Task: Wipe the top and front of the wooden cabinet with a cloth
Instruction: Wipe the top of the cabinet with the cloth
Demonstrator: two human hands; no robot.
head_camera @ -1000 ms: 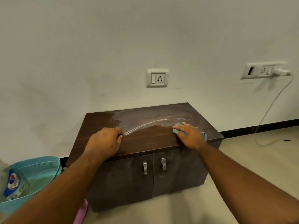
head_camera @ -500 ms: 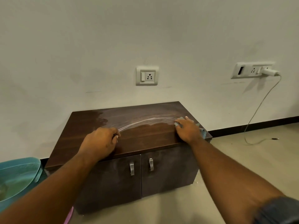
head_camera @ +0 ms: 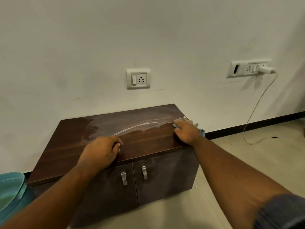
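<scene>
1. the wooden cabinet [head_camera: 66,146] stands against a pale wall [head_camera: 148,38]. its dark top is read here as a clock face, with 12 at the wall and 6 at the front edge.
2. the right hand [head_camera: 186,131] lies at about 3 o'clock on the top, right by the right-hand edge. the palm is down and the fingers are spread, nearly straight and pressing flat rather than pinching.
3. the cloth [head_camera: 200,130], light blue, sits under that palm, between the hand and the wood. one bit shows past the fingertips toward 12 o'clock. another bunches out beyond the outer side of the hand, at the cabinet's right edge.
4. the left hand [head_camera: 100,152] rests near 6 o'clock, just behind the front edge. its knuckles are up and its fingers are curled in, and it is well apart from the cloth.
5. pale curved streaks [head_camera: 142,125] arc over the top from near the left hand toward the right hand. a hazy patch covers the half toward 12 o'clock, and the strip from 9 round to 6 looks darker.
6. on the front, both doors are closed, and two metal handles [head_camera: 124,178] sit side by side at the centre seam.
7. on the wall, a socket [head_camera: 138,79] sits above the cabinet at 12 o'clock. a longer switch plate [head_camera: 239,70] sits off at 2 o'clock, with a white charger [head_camera: 265,70] plugged in. its cable [head_camera: 257,104] hangs down to the floor [head_camera: 247,162].
8. a teal basin [head_camera: 9,189] shows at the view's 8 o'clock edge, just beside the cabinet's left end.
9. a dark sleeve [head_camera: 283,212] covers the right upper arm at the view's 4 o'clock corner.
</scene>
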